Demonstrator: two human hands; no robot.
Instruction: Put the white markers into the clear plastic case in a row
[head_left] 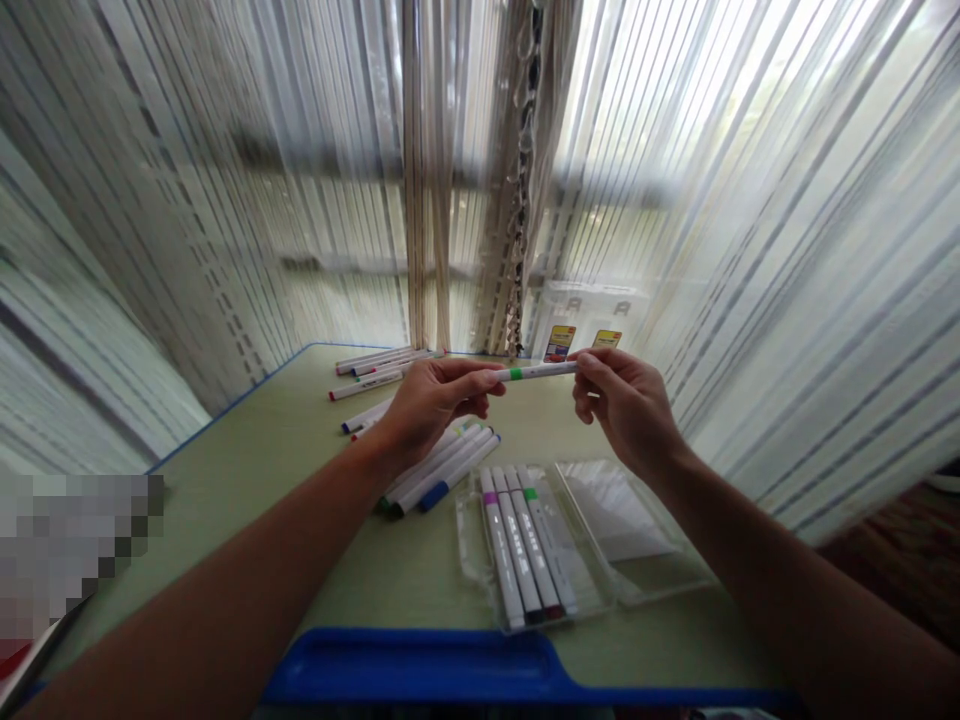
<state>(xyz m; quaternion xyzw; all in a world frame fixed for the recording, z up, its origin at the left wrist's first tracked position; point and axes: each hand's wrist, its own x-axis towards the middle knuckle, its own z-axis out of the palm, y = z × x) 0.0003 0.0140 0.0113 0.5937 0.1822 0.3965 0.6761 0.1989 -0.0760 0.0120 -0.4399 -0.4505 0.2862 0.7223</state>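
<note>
So on your left there's a bunch of loose markers on the table, roughly lying the same way, which I'd guess keeps them easy to grab. Your left hand is over the near pile, pinching the green-banded end of a marker between thumb and fingers. That one's up in the air, nearly level, held by both ends, probably so it stays steady. Under it sits the case with four pens side by side, likely lined up because the case is shallow. Clear packs stand behind, by the curtain. Your right hand has the marker's other end in its fingertips, above the lid, which lies flat beside the case, maybe to leave the pens reachable.
</note>
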